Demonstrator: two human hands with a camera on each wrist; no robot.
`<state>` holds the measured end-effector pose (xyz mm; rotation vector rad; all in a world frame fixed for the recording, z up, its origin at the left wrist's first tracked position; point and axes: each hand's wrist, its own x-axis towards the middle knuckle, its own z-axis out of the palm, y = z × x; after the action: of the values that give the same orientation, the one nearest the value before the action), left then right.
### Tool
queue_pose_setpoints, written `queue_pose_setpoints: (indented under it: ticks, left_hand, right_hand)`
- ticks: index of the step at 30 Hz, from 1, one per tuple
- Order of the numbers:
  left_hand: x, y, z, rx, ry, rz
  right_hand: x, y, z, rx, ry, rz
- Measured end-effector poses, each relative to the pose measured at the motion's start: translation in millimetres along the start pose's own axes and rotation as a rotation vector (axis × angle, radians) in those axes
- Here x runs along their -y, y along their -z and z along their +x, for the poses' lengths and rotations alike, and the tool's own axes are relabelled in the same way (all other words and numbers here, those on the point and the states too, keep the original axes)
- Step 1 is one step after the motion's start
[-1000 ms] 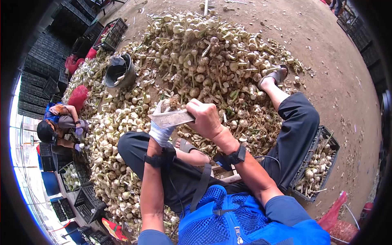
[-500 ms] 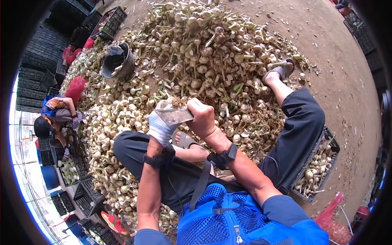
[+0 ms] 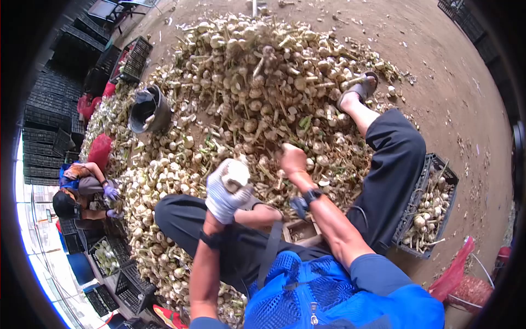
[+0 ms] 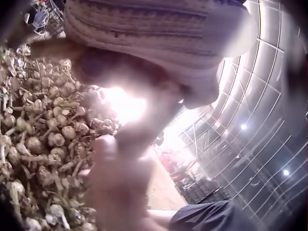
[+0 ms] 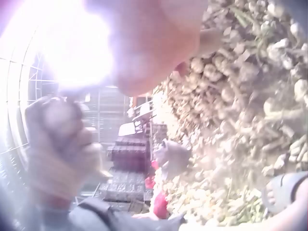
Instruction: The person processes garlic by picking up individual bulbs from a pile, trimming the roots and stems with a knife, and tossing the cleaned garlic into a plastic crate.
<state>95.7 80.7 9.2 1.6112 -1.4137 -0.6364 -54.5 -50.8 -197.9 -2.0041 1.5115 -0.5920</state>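
The gloved left hand (image 3: 222, 194) grips a garlic bulb (image 3: 236, 172), its white face turned up, above the left knee. To its right, the bare right hand (image 3: 294, 160) is curled as a fist, apart from the bulb; the knife is hard to make out in the head view. In the left wrist view, strong glare lies between the glove (image 4: 144, 29) and the blurred right hand (image 4: 120, 180), where a dark shape rises from the fist. The right wrist view shows the left hand (image 5: 60, 149) round the bulb, with the right hand (image 5: 154, 43) blurred above.
Heaped garlic (image 3: 263, 82) fills the ground ahead, with paler bulbs (image 3: 148, 219) at left. A bucket (image 3: 149, 109) stands beyond. A crate of garlic (image 3: 427, 211) is by the right leg. Another person (image 3: 82, 189) sits at far left.
The hands have drawn apart: the left came lower with the bulb, the right moved to the right. The blade that lay across the bulb has left it, and the bulb's white face now shows.
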Motion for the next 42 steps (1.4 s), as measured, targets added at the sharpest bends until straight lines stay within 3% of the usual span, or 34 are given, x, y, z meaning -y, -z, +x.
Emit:
queue_pose_setpoints:
  ticks: [1, 3, 5, 7, 8, 11, 13, 15, 17, 20, 22, 26, 31, 33, 34, 35, 36, 37, 38, 40, 42]
  left_hand:
    - [-2, -7, -1, -0.064, 0.04, -0.119]
    - [5, -10, 5, -0.066, 0.181, -0.322]
    - [4, -7, 9, -0.132, 0.121, -0.453]
    - [10, -4, 12, -0.214, 0.11, -0.574]
    - [20, -1, 10, -0.234, 0.169, -0.623]
    - [35, 7, 10, -0.155, 0.098, -0.862]
    - [19, 10, 6, -0.192, 0.06, -0.886]
    - [23, 20, 6, -0.249, 0.034, -0.612]
    - [30, 30, 2, -0.276, 0.054, -0.545]
    - [6, 36, -5, -0.4, 0.126, -0.87]
    - [6, 37, -9, -0.425, 0.076, -1.015]
    - [10, 32, -10, -0.425, 0.082, -1.091]
    - [13, 32, -7, -0.391, 0.104, -1.293]
    - [10, 41, 1, -0.431, 0.026, -1.496]
    - [11, 60, 1, -0.488, -0.015, -1.543]
    - [25, 85, -2, -0.444, -0.297, -1.797]
    - [-2, 103, -5, -0.427, -0.467, -1.998]
    - [14, 132, -20, -0.465, -0.616, -1.95]
    - [20, 153, -34, -0.515, -0.627, -1.92]
    - [42, 174, -53, -0.668, -0.41, -1.73]
    - [49, 165, -57, -0.724, -0.282, -1.588]
  right_hand:
    - [-6, 12, 2, 0.026, -0.122, 0.036]
    - [4, 20, 3, -0.033, -0.071, 0.217]
    - [26, 16, 3, 0.002, -0.001, 0.559]
    - [75, 31, -10, 0.291, -0.222, 1.077]
    - [92, 32, -17, 0.424, -0.238, 1.201]
    - [125, 55, -36, 0.797, -0.384, 1.509]
    - [136, 61, -43, 0.825, -0.392, 1.647]
    - [144, 66, -34, 0.721, -0.429, 1.691]
    - [144, 79, -24, 0.678, -0.352, 1.646]
    - [148, 91, -22, 0.635, -0.184, 1.56]
    - [163, 101, -29, 0.457, -0.015, 1.214]
    - [173, 90, -36, 0.187, 0.347, 0.899]
    - [161, 45, -37, 0.042, 0.383, 0.711]
    - [128, -2, -47, 0.25, 0.184, 0.435]
    - [100, -27, -53, 0.224, 0.099, 0.393]
    - [79, -42, -57, 0.2, 0.014, 0.348]
    - [65, -31, -57, 0.201, -0.102, 0.365]
    - [36, -44, -54, 0.115, -0.054, 0.306]
    - [23, -40, -41, 0.205, -0.18, 0.105]
    - [5, -32, -22, 0.197, -0.279, 0.002]
    - [-16, -42, -8, 0.218, -0.178, -0.134]
